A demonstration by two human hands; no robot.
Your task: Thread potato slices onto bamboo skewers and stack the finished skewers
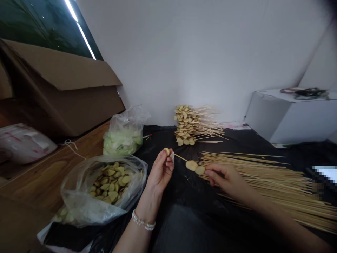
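Observation:
A pale potato slice [166, 151] is pinched between the thumb and fingers of my left hand [161, 168]. Something white, perhaps a finger cover, shows at those fingertips. The closed fingers of my right hand [220, 175] grip a thin wooden skewer [181, 157] beside two threaded potato slices [191, 165]. The skewer's bare end reaches left toward my left hand; whether it touches the held slice I cannot tell. Left of my left hand, a clear plastic bag [79, 196] stands open with many potato slices [112, 181] inside. Many loose skewers [252, 172] lie under and beyond my right hand.
Filled potato skewers [185, 123] are stacked by the wall. Another clear bag [123, 135] holds pale green pieces. A cardboard box [65, 95] stands at left, a white box [276, 116] at right. Black sheeting [181, 221] covers the work surface.

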